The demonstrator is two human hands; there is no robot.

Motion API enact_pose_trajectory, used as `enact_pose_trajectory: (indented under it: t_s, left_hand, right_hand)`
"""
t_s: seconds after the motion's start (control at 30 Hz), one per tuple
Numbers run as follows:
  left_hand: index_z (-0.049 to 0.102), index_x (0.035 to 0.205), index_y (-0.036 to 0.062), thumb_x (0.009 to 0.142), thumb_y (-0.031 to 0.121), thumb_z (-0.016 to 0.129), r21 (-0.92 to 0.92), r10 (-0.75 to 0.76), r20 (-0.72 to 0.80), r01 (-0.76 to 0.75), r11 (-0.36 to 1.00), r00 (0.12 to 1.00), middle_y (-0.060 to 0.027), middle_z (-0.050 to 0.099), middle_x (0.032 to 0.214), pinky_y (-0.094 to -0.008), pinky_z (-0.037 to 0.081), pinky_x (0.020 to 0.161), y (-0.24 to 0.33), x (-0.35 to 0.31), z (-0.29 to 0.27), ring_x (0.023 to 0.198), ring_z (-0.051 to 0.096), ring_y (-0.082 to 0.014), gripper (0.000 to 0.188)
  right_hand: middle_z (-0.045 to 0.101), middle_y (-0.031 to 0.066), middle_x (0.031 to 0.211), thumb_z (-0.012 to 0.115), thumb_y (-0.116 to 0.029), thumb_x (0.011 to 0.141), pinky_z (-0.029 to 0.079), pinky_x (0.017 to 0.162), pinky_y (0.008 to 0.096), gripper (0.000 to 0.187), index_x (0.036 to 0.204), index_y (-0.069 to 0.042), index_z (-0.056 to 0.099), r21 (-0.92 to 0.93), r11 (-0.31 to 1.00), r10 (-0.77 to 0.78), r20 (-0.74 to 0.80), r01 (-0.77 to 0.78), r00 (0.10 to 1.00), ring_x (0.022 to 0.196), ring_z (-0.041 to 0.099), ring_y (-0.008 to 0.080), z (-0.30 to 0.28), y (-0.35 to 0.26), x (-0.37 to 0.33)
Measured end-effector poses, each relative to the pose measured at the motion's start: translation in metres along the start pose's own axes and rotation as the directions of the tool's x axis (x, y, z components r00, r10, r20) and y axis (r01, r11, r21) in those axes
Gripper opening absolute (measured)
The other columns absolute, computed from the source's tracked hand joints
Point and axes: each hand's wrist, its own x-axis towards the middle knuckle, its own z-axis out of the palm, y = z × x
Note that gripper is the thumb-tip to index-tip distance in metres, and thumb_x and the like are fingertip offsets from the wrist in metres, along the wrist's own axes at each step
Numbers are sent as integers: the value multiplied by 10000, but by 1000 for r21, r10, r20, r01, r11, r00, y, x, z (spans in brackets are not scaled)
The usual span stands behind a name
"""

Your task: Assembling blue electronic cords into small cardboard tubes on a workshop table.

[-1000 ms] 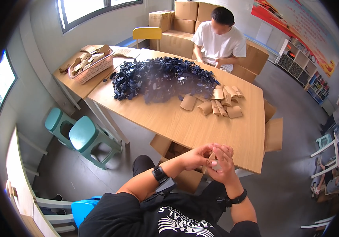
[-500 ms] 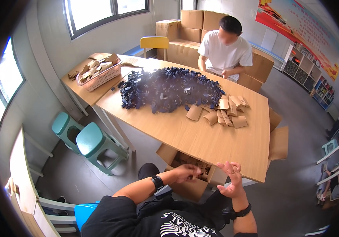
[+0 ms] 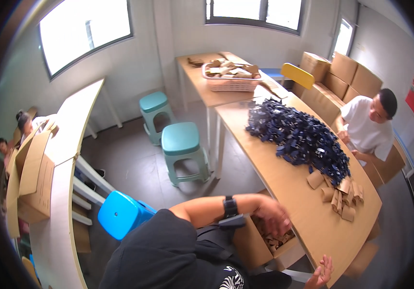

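Note:
My left hand, slightly blurred, hangs above an open carton beside the table. Its fingers point down, loosely apart, and I see nothing in them. Small brown card pieces fill that carton. My right hand is palm up by the table's near edge, fingers spread and holding nothing. On the wooden table lies a large heap of small dark blue pieces, some with shiny bits; their exact kind is too small to tell. Several brown pillow-shaped card boxes lie at the heap's near end.
Across the table sits a person in a white shirt. A pink basket of brown card pieces stands on the far table. Two green stools and a blue stool are left of me. Another table holds an open carton.
The view has swung to the left, bringing in the left-hand table and its carton. My left hand still hovers over the carton by the table; my right hand sits lower in the picture.

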Motion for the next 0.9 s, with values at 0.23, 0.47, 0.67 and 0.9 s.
enact_pose_trajectory:
  t_s: [0.23, 0.47, 0.67, 0.9]
  left_hand:
    - [627, 1071, 90, 761, 211, 671, 814, 749, -572, 344, 467, 336, -123, 628, 1059, -371, 467, 881, 77, -45, -97, 1062, 572, -251, 336]
    - [536, 1255, 217, 776, 398, 668, 610, 662, -701, 705, 362, 266, -134, 453, 1282, -513, 292, 1010, 51, -49, -137, 1245, 369, -333, 529]
    - [495, 1306, 218, 756, 427, 690, 665, 782, -587, 676, 317, 210, -148, 394, 1359, -486, 260, 1045, 39, -38, -152, 1271, 353, -333, 620]
    - [503, 1300, 216, 721, 487, 703, 642, 670, -680, 683, 349, 297, -158, 392, 1357, -465, 242, 1044, 65, -34, -142, 1301, 306, -327, 670]
  right_hand:
    - [679, 186, 990, 588, -191, 914, 521, 787, 322, 315, 1065, 81, 638, -126, 982, 146, 40, -140, 989, 889, 656, 257, 0, -15, 20]
    - [685, 161, 881, 611, -195, 902, 536, 680, 311, 290, 1006, 72, 655, -184, 960, 220, 37, -210, 975, 758, 661, 230, 4, -12, 24]
    - [682, 166, 866, 616, -197, 899, 529, 667, 323, 279, 996, 61, 663, -264, 950, 187, 52, -167, 981, 750, 652, 242, 6, -8, 25]
    - [682, 172, 873, 624, -194, 890, 526, 672, 322, 285, 998, 67, 659, -312, 925, 239, 41, -215, 970, 746, 647, 244, 3, -7, 24]
